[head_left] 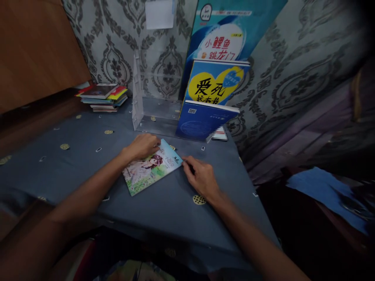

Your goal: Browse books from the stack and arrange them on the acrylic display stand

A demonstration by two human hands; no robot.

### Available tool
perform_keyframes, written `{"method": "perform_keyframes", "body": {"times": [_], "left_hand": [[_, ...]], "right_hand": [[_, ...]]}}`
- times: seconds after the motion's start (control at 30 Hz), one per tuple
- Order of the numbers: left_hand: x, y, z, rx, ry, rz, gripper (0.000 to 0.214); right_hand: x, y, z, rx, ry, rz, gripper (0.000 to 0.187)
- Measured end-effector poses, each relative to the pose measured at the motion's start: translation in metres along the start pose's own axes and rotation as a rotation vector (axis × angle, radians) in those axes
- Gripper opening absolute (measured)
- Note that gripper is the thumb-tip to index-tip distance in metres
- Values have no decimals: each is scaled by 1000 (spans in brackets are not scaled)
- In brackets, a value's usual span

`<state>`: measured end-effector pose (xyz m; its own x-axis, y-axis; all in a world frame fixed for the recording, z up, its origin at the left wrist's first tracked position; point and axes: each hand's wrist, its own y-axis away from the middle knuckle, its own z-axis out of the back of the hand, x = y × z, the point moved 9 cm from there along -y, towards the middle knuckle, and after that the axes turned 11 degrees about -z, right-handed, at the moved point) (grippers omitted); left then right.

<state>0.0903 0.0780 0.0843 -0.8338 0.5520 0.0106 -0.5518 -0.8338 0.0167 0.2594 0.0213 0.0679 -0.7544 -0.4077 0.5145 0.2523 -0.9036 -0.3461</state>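
A thin book [152,168] is lying face up on the cloth-covered table [79,164], between the two hands and in front of the clear rack [137,93]. Its cover is showing a printed figure above green and white flowers. The left hand [143,146] is resting over the book's far-left edge with its fingers curling; whether it is gripping or only pressing, I cannot tell. The right hand [201,175] is pinching the book's right corner between thumb and forefinger.

Three larger books are standing in the right part of the rack, leaning back in steps. A dark blue book [205,123] is occupying the front, a book with a yellow heart [202,82] is standing behind it, and a tall teal book [195,41] is rising at the back. A small blurred item [219,134] is sitting just beside the rack's right foot. A stack of books [103,98] is lying flat near the wall, left of the rack. A white sheet [159,15] is hanging on the patterned wall [115,64]. Blue fabric [312,187] is lying beyond the table's right side.
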Motion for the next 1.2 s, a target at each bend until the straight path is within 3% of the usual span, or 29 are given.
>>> {"method": "perform_keyframes", "body": {"times": [0.4, 0.87, 1.0, 1.2], "left_hand": [[4, 5, 3, -33, 2, 74, 25], [-8, 6, -2, -35, -59, 106, 26], [-32, 8, -2, -23, -116, -4, 29], [-102, 43, 0, -6, 119, -432, 21]], "right_hand": [[-1, 0, -6, -6, 31, -27, 31], [-20, -37, -21, 23, 109, -42, 32], [-19, -33, -21, 32, 115, -53, 33], [-20, -30, -19, 45, 100, -73, 33]]}}
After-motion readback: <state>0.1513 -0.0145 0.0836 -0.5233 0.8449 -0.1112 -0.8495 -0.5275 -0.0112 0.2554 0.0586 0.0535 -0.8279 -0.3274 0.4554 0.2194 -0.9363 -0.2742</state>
